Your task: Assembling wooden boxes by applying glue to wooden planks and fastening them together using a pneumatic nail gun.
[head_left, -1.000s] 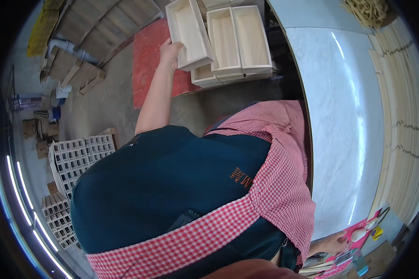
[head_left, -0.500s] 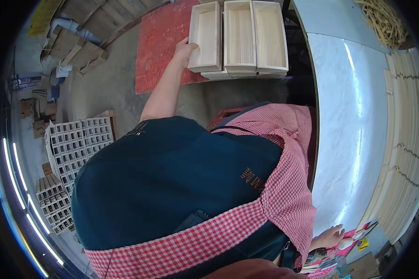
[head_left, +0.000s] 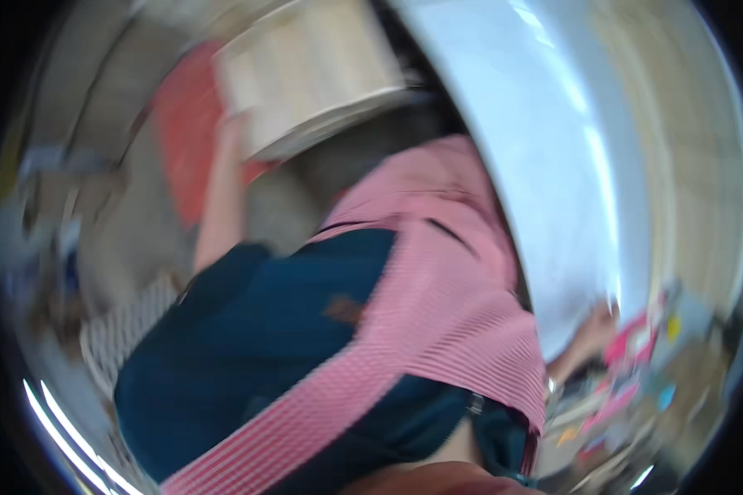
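My left arm stretches up toward several pale wooden boxes (head_left: 314,70) pushed together in a block at the top. At the near left corner of that block is my left hand (head_left: 234,132), which touches the box there. Its fingers are smeared by motion, so its grip does not show. Over on the right, my right hand (head_left: 598,326) is over the near part of the white tabletop (head_left: 545,165), beside a cluster of pink and coloured things (head_left: 627,346). Blur hides its fingers, and I make out nothing held in it.
Beneath and left of the boxes lies a red board (head_left: 186,124). Pale slats (head_left: 677,148) line the table's far right side. A stack of pale gridded pieces (head_left: 128,330) stands at the lower left, by grey floor (head_left: 132,214). My pink checked apron (head_left: 446,305) fills the middle.
The whole view has swung and tilted, so boxes and table sit farther left and slanted. My left hand stays at the left box. My right hand shows higher in the picture.
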The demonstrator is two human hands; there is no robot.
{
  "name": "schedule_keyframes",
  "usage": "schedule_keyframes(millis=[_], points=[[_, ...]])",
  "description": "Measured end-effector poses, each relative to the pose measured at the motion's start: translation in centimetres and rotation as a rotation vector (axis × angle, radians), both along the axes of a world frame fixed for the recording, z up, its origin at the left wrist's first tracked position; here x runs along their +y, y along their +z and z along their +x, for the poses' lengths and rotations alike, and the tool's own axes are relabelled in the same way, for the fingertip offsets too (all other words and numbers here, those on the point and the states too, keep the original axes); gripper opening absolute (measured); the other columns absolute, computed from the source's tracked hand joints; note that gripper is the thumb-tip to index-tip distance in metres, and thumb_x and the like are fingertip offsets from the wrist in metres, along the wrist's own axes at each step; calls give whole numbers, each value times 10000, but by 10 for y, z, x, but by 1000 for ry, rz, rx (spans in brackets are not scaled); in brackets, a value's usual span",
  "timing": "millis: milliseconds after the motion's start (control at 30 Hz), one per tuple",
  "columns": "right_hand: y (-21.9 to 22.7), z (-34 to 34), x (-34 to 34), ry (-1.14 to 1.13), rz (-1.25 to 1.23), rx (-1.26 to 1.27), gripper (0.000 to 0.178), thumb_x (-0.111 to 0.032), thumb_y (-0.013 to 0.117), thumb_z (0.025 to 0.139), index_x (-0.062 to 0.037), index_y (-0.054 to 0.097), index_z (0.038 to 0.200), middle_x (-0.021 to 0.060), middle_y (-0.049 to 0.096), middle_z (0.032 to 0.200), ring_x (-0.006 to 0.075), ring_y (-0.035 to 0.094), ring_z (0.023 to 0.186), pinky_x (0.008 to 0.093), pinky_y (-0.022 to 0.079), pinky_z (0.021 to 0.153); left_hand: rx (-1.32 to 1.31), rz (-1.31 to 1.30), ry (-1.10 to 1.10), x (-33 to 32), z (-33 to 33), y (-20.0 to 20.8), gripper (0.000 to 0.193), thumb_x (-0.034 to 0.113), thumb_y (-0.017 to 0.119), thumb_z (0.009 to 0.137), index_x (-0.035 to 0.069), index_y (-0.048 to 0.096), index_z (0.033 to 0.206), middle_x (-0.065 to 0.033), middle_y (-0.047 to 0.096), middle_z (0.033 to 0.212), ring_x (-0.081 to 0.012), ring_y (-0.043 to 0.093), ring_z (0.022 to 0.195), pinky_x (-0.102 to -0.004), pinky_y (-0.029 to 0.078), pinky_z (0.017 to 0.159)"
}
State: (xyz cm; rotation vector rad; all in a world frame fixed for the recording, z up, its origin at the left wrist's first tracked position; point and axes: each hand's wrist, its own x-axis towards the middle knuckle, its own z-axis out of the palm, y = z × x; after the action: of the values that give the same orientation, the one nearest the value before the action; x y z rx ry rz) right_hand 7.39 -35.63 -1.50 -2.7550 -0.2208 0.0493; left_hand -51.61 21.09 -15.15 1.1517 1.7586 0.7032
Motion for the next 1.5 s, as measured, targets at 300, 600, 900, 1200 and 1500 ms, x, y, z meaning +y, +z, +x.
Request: schedule_keyframes(millis=[300,600,900,1200,1500], points=[[-15,113,19,194,-48,-427,423,-184,693,870,-42,638,1265,166,690,1145,341,646,1018,417,532,887,255,490,262,21,-6,33,377,308,578,1016,-13,722,1149,-143,743,1091,-234,678,983,-306,526,877],[-12,227,5,184,-316,-101,574,-182,691,773,-73,583,1326,161,651,1225,411,598,1126,450,510,977,190,676,-318,12,227,145,407,289,488,1070,-23,742,1014,-108,745,984,-229,664,949,-333,488,926],[-3,256,-14,442,-319,-127,589,-207,720,728,-76,584,1286,138,651,1174,379,603,1094,407,517,943,-310,458,-856,-44,485,156,502,328,473,1094,35,603,708,-94,746,973,-207,646,1006,-312,426,1007],[15,245,8,357,-222,158,562,-211,769,690,-66,581,1200,131,652,1076,335,608,1004,412,506,868,-485,480,-1277,-74,578,159,346,263,529,1055,38,624,810,-81,719,1073,-214,631,1078,-322,439,978],[54,177,17,373,-83,92,271,-45,736,792,-70,567,1003,118,656,867,317,623,758,390,511,705,231,1518,-1278,5,658,148,476,-32,572,842,107,621,1294,-96,683,1250,-343,609,1192,-395,469,1030]])
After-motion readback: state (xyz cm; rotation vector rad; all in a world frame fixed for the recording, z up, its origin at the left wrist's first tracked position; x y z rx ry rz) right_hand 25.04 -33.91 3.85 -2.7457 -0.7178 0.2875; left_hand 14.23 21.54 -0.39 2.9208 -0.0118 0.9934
